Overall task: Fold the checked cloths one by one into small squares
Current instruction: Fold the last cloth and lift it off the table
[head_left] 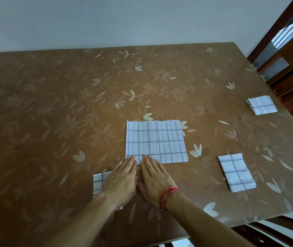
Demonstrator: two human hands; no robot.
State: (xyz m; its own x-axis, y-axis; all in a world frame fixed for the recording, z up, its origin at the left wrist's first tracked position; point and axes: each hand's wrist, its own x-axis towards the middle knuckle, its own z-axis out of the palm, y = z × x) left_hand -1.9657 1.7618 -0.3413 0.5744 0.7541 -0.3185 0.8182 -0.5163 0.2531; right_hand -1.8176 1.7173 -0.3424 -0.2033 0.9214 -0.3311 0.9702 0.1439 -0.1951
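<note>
A white checked cloth [156, 141] lies flat in the middle of the table, folded into a wide rectangle with a crease down its centre. My left hand [122, 179] and my right hand [154, 180] lie flat side by side, fingers straight, their fingertips on the cloth's near edge at its left corner. Another checked cloth [98, 182] shows partly from under my left hand and wrist. A small folded square [236, 172] lies to the right. A second folded square [261, 105] sits near the table's right edge.
The table [53, 104] has a brown floral cover and stands against a pale wall. Wooden chairs [284, 68] stand at the right side and at the near right corner. A red thread band circles my right wrist.
</note>
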